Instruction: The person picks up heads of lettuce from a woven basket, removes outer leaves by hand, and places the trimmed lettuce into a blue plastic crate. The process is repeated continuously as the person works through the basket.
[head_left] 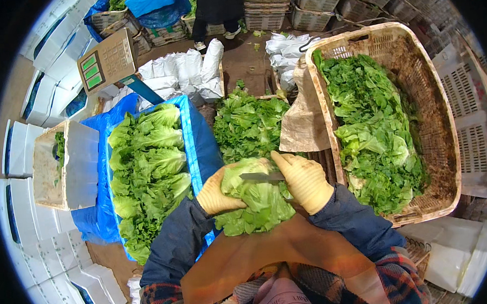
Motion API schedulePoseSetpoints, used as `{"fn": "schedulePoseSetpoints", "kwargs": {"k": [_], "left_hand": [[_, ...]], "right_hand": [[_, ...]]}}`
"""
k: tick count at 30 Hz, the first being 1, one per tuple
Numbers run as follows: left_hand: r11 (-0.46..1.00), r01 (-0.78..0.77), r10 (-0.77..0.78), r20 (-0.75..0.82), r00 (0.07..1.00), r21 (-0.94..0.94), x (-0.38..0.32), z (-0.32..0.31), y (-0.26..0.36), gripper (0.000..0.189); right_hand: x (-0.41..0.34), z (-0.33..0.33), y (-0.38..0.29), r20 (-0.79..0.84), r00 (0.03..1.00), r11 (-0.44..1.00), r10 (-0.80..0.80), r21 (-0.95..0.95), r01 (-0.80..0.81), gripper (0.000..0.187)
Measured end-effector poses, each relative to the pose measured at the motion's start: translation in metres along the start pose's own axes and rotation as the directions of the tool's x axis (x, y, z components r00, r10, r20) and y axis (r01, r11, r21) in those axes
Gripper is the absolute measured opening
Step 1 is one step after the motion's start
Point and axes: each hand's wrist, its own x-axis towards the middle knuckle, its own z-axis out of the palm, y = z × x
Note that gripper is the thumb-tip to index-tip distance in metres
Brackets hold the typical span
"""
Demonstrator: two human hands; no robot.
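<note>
A head of green leafy lettuce (262,200) is gripped in my gloved left hand (219,194), its root end turned away from me and its leaves towards my apron. My gloved right hand (304,177) holds a knife (261,176), whose blade points left and lies across the lettuce near the root end. Part of the knife's handle is hidden in the glove. Beyond both hands lies a heap of loose lettuce leaves (248,123). To the left stands a crate lined with blue plastic (191,142), filled with rows of lettuce heads (161,160).
On the right, a large dirty plastic crate (437,142) holds more lettuce (375,137). A digital scale (106,62) rises behind the lined crate. White wrapped bundles (181,72) lie ahead, and a person's legs (215,17) are beyond. White foam boxes (20,151) line the left.
</note>
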Motion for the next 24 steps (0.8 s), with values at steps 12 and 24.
{"fn": "schedulePoseSetpoints", "kwargs": {"k": [12,24], "left_hand": [[0.799,0.024,-0.007,-0.03,1.0,0.601,0.018,-0.003,0.033,0.112],[0.856,-0.26,0.353,-0.138,0.926,0.447,0.024,0.016,0.048,0.148]], "right_hand": [[-0.018,0.025,0.069,0.448,0.755,0.319,0.478,0.713,-0.625,0.032],[-0.032,0.123,0.134,0.593,0.594,-0.365,0.544,0.804,-0.469,0.073]]}}
